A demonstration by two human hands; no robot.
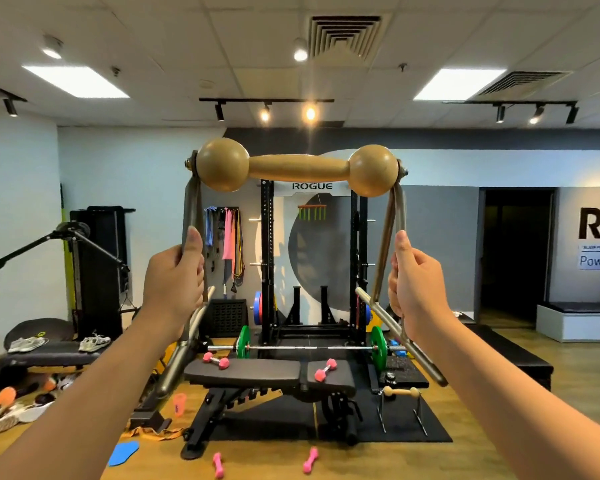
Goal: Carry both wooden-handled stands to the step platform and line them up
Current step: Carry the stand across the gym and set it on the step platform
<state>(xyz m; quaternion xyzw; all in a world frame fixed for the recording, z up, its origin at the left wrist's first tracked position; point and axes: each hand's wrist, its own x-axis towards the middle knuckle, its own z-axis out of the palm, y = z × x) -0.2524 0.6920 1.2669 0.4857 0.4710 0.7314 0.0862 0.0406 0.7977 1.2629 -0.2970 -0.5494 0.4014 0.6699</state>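
I hold one wooden-handled stand (297, 169) up in front of my face, its rounded wooden bar level and its metal legs hanging down. My left hand (174, 277) grips the left leg, and my right hand (416, 282) grips the right leg. The second wooden-handled stand (400, 393) sits upright on the black mat (426, 427), to the right of the bench. A long black step platform (520, 358) lies further right, beyond the mat.
A black weight bench (267, 374) with pink dumbbells (215, 361) stands straight ahead, before a barbell (309, 348) and the squat rack (312, 265). More pink dumbbells (310, 460) lie on the wooden floor. Shoes and another bench (49, 355) crowd the left.
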